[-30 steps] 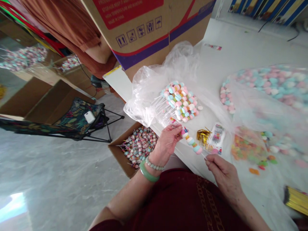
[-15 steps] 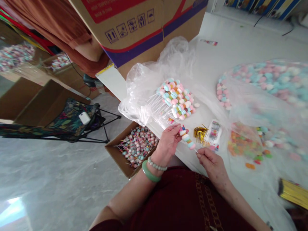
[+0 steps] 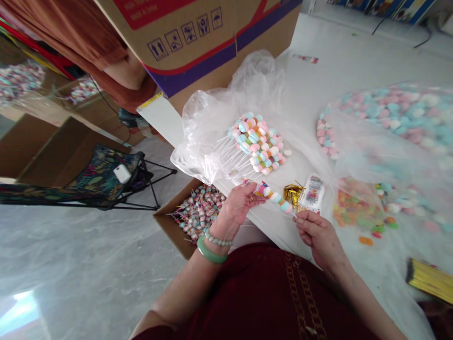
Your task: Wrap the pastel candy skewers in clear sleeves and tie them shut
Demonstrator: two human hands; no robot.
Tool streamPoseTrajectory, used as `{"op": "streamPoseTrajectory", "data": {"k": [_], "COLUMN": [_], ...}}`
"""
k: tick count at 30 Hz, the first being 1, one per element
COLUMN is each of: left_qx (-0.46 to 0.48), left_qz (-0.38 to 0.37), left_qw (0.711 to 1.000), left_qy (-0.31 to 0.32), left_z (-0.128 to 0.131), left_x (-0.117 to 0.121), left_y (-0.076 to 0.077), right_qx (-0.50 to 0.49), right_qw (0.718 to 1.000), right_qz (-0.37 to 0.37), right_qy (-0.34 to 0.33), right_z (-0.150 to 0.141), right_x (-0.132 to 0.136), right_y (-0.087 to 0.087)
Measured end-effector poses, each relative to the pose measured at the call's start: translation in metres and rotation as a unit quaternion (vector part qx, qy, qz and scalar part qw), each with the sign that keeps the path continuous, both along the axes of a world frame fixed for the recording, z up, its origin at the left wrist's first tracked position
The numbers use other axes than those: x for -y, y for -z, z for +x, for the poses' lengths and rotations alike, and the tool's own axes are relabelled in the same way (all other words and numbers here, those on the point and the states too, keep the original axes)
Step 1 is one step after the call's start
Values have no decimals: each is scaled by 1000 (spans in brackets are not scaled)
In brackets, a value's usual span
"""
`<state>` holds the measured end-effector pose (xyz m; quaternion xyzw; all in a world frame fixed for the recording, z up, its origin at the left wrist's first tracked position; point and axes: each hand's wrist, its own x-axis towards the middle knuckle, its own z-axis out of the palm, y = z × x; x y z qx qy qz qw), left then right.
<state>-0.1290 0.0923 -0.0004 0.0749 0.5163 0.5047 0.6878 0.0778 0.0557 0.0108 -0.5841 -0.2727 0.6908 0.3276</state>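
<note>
A candy skewer (image 3: 282, 202) of white, orange and blue marshmallow-like pieces stretches between my two hands over the table's near edge. My right hand (image 3: 316, 233) pinches the white stick at its lower end. Closed around the other end, my left hand (image 3: 239, 205) holds a small printed plastic bag (image 3: 261, 189), which seems to cover the first pieces; how far it reaches I cannot tell. Just beyond lies a pile of finished skewers (image 3: 260, 141), their sticks toward the left. Gold twist ties (image 3: 293, 194) and a stack of printed bags (image 3: 313, 192) lie near my right hand.
A carton (image 3: 170, 208) below the table edge holds many wrapped skewers. Marshmallows (image 3: 392, 108) and gummy candies (image 3: 357, 203) lie under clear plastic at right. A large box (image 3: 198, 52) stands behind, a folding chair (image 3: 102, 174) at left. Another person's arm (image 3: 125, 71) shows.
My left hand has moved left along with the bag, and my right hand slightly right. The skewer is more stretched out to view between them.
</note>
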Motion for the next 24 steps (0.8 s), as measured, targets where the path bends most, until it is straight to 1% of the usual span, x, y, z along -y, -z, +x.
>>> {"op": "streamPoseTrajectory", "data": {"k": [4,6,7,8,10,12,14,16,19,22,24], "left_qx": [2,-11,-16,-19,-22,-35,-53,-65,-76,-84,-80], "left_qz": [9,15,17,19,21,27,30,30,23,19,35], "left_qw": [1000,1000,1000,1000,1000,999,997,996,995,995,995], "left_qy": [22,10,4,1,1,-14,-39,-54,-57,-59,-50], "left_z": [-5,-5,-5,-4,-2,-2,-4,-6,-9,-8,-6], "left_x": [0,-1,-1,-2,-3,-4,-5,-6,-6,-4,-3], "left_y": [0,0,0,0,1,2,3,5,6,3,0], "right_qx": [-49,-44,-30,-10,42,95,128,126,91,67,65], "right_qw": [997,996,996,997,992,979,969,971,983,988,989], "right_qz": [-42,-45,-35,-14,50,121,161,159,124,104,98], "right_qy": [-41,-64,-72,-81,-105,-131,-138,-126,-101,-96,-95], "right_z": [-1,-2,-3,-3,-4,-4,-3,-2,-1,-1,-2], "right_x": [-2,-1,-1,0,2,3,4,5,5,5,5], "right_y": [-3,-2,-1,-1,0,1,1,3,7,7,5]}}
